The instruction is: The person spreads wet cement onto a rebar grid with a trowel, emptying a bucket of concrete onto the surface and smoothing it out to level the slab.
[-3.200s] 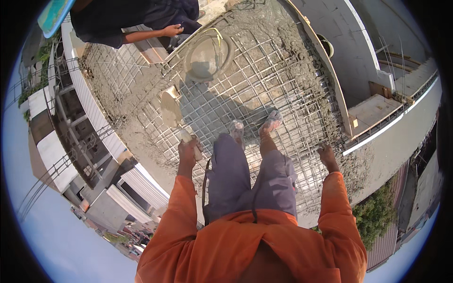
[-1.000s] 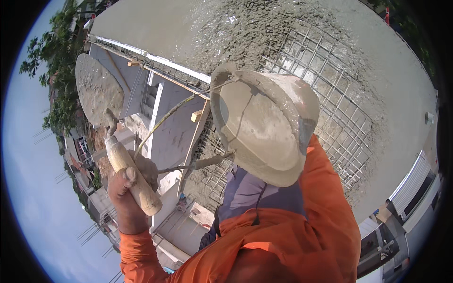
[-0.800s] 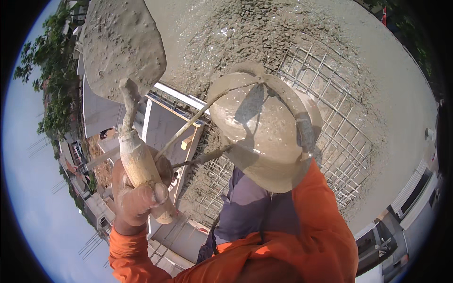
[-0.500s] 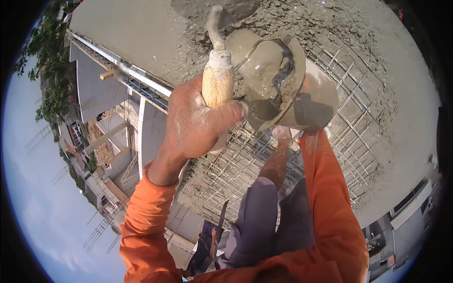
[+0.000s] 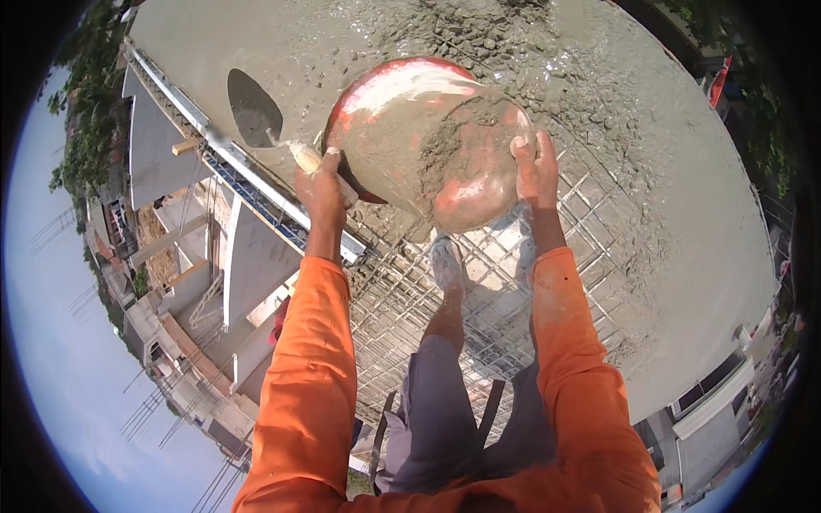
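A trowel (image 5: 254, 109) with a grey, leaf-shaped blade and a wooden handle is in my left hand (image 5: 321, 198), its fingers closed round the handle. The same hand is against the rim of a red bucket (image 5: 385, 128) smeared with wet concrete. That bucket lies tipped over, its bottom toward my right hand and its mouth facing far left. With the fingers bent over the edge of its base, my right hand (image 5: 537, 179) grips it. What is inside the bucket is hidden.
Wet concrete (image 5: 590, 94) spreads ahead and to the right, rough in the middle. Steel mesh (image 5: 402, 316) lies round my bare feet (image 5: 447, 263). On the left, a long straight metal edge (image 5: 180, 98) borders the slab, with buildings far below.
The bucket, mouth up with wet concrete in it before, has been tipped over, farther from me. My left hand moved with the trowel to the bucket's rim; my right hand shows on its base.
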The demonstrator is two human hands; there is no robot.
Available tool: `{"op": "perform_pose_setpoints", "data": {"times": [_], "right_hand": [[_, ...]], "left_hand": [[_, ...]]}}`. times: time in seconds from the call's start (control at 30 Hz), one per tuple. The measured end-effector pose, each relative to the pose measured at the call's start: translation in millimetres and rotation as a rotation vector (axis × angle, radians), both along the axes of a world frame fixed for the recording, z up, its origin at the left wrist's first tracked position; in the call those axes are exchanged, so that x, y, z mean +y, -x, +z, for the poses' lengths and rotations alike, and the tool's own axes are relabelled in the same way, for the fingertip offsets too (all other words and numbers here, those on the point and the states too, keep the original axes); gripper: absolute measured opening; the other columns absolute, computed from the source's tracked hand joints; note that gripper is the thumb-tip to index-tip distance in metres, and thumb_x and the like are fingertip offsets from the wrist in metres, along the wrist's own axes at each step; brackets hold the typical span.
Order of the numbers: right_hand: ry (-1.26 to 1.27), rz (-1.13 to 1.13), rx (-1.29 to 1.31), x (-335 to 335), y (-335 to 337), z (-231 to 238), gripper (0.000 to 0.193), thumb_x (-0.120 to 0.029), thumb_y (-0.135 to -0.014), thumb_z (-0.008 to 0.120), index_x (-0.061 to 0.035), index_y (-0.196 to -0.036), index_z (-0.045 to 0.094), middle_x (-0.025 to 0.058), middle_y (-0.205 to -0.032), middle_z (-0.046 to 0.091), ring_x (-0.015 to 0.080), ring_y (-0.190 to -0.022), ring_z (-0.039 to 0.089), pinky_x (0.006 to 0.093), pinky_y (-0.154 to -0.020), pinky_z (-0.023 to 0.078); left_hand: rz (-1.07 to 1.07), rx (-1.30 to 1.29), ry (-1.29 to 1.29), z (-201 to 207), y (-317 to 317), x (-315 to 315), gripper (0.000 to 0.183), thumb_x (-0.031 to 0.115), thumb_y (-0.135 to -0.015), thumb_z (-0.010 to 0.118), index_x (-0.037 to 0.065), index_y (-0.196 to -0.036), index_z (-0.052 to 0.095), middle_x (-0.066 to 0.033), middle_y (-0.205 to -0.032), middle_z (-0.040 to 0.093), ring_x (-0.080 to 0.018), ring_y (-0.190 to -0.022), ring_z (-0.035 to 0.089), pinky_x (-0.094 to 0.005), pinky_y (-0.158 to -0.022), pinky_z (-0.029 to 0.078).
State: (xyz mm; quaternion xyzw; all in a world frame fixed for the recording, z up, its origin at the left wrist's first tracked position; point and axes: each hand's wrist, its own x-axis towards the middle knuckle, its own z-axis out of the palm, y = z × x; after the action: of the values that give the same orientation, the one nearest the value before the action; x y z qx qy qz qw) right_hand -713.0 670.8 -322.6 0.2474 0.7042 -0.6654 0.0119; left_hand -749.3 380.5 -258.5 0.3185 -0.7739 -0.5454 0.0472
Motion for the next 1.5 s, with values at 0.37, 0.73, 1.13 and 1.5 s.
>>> {"op": "perform_pose_setpoints", "data": {"times": [0.37, 0.73, 1.13, 1.5], "right_hand": [[-0.247, 0.414, 0.408, -3, 35, 152, 0.072, -0.055, -0.075, 0.059, 0.0044, -0.112, 0.044, 0.0157, -0.102, 0.041, 0.0344, -0.091, 0.047, 0.0461, -0.077, 0.044], [-0.109, 0.600, 0.849, -56, 4, 290, 0.046, -0.032, -0.067, 0.068, -0.0155, -0.108, 0.054, 0.0050, -0.097, 0.039, 0.0278, -0.090, 0.041, 0.0503, -0.083, 0.039], [0.118, 0.220, 0.814, -91, -50, 236, 0.030, -0.021, -0.066, 0.072, -0.0164, -0.065, 0.043, -0.0046, -0.057, 0.038, 0.0127, -0.050, 0.037, 0.0257, -0.054, 0.036], [0.045, 0.418, -0.192, -24, -155, -69, 0.072, -0.031, -0.066, 0.069, -0.0106, -0.130, 0.042, 0.0133, -0.113, 0.036, 0.0260, -0.103, 0.041, 0.0353, -0.087, 0.040]], "left_hand": [[0.322, 0.000, -0.036, 40, -28, -1, 0.029, 0.013, -0.076, 0.062, 0.000, -0.099, 0.051, -0.0077, -0.094, 0.057, -0.0198, -0.088, 0.059, -0.0291, -0.075, 0.050], [-0.118, -0.458, 2.330, 241, -45, 201, 0.031, 0.022, -0.069, 0.072, 0.010, -0.093, 0.055, 0.0034, -0.097, 0.051, -0.0141, -0.103, 0.053, -0.0165, -0.073, 0.051], [-0.131, -0.067, 2.411, 180, -108, 151, 0.025, 0.009, -0.076, 0.059, 0.015, -0.094, 0.042, -0.0048, -0.089, 0.043, -0.0289, -0.092, 0.058, -0.0339, -0.049, 0.055], [0.320, -0.396, -0.263, -235, -262, -22, 0.022, 0.010, -0.075, 0.062, 0.006, -0.092, 0.049, -0.0044, -0.083, 0.052, -0.0182, -0.071, 0.054, -0.0299, -0.054, 0.045]]}}
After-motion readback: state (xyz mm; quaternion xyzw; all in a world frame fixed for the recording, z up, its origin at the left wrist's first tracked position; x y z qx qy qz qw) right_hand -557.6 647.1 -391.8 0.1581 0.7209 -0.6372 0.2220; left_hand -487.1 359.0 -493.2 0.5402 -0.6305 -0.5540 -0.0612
